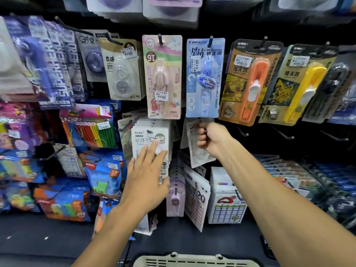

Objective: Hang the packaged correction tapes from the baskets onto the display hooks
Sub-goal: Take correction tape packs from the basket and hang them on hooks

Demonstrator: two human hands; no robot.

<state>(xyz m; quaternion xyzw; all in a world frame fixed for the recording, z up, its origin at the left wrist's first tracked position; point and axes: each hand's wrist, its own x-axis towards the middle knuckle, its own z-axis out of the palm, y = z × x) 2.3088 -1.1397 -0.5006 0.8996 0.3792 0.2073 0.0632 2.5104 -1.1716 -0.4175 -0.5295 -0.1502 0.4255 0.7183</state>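
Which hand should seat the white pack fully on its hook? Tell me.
Right. Its grip already pinches the white pack at the hook end, while the left hand lies flat on the BoBo stack.

"MY MELODY" on pink pack (163, 78) (also "9T"), "BoBo" on white pack (149, 139)

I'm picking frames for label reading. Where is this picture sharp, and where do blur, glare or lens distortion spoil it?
Head view: sharp in the centre, where the pink My Melody pack and blue correction tape pack read clearly; the packs along the top edge are blurred; the Superhero packs lean with wide-angle distortion; mild glare on the blisters; the right hand is slightly smeared, the left hand crisp.
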